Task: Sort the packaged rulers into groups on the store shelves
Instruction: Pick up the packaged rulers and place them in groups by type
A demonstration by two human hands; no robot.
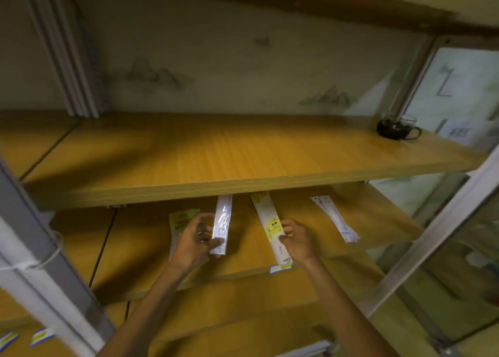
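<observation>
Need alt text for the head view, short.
Two bare hands sort packaged rulers on a wooden store shelf: the left hand holds a clear-wrapped ruler, the right hand pinches a yellow-labelled one. A glass cup sits on the shelf above.

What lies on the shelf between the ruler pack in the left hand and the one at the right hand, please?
Only bare shelf shows in the head view between the clear ruler pack and the yellow-labelled pack.

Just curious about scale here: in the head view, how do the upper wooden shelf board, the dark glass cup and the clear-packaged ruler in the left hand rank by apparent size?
1. upper wooden shelf board, by far the largest.
2. clear-packaged ruler in the left hand.
3. dark glass cup; it sits farther back, so this gap is unsure.
</observation>
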